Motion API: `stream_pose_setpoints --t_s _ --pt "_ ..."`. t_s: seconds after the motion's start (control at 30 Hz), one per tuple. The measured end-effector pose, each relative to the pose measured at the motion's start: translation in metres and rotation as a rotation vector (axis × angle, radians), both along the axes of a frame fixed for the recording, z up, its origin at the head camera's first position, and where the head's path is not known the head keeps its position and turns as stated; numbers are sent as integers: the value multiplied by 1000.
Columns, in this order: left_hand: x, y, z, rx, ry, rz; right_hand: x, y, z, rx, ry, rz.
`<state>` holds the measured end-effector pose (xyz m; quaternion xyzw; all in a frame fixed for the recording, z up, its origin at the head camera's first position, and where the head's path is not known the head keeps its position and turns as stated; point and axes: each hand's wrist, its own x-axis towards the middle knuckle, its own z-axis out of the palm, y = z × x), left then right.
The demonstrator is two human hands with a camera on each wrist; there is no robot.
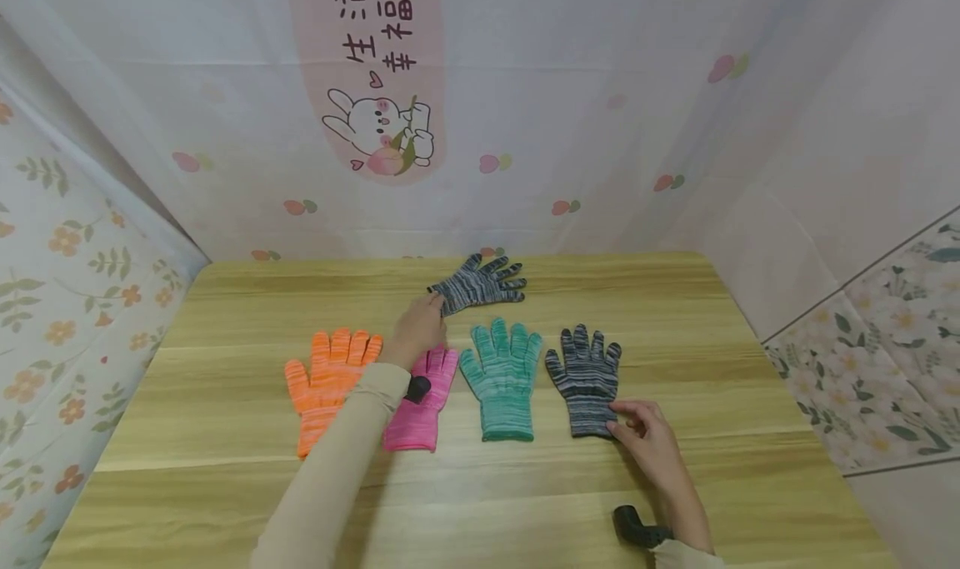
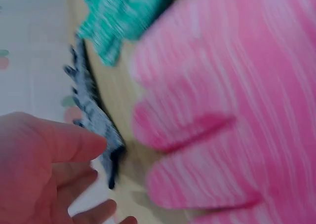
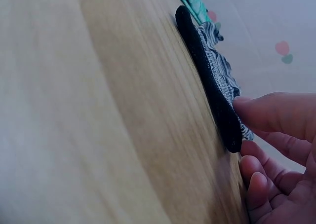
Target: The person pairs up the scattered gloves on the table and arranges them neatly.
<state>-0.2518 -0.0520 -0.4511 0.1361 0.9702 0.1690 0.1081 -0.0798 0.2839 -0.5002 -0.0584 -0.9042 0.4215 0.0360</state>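
Across the table lie knitted gloves: an orange glove point(image 1: 330, 377), a pink glove point(image 1: 416, 423), a green glove point(image 1: 506, 381) and a black-and-grey glove point(image 1: 588, 377) at the right. A second black-and-grey glove point(image 1: 483, 286) lies farther back, turned sideways. My left hand point(image 1: 417, 331) reaches over the pink glove to that back glove's cuff; in the left wrist view its thumb and fingers are spread apart beside the cuff. My right hand point(image 1: 651, 440) pinches the right-hand glove's cuff edge, thumb on top and index fingertip at the corner point(image 3: 236, 142).
The wooden table point(image 1: 225, 502) ends at a white printed curtain point(image 1: 600, 119) behind. A floral cloth point(image 1: 67, 302) hangs at the left, and a floral panel point(image 1: 885, 344) stands at the right. Dark camera mounts point(image 1: 637, 529) sit on the wrists.
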Motion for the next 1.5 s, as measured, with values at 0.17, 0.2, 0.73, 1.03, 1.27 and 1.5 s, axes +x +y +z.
stream_pose_setpoints --t_s 0.17,0.2,0.73,1.03,1.27,1.5 --pt "-5 -6 -9 -81 -21 -30 0 -1 1 -4 -3 -3" --pt "-5 -6 -10 -95 -24 -30 0 -1 1 -5 -11 -4" --pt "-6 5 -7 -120 23 9 -3 0 1 -9 -66 -9" --pt "-9 9 -9 -98 51 105 -2 0 2 -9 -58 -14" --pt "-9 9 -9 -120 35 114 -2 -1 3 -12 -39 -14" --pt "-7 11 -7 -108 52 116 -1 -1 -1 -8 -9 -12"
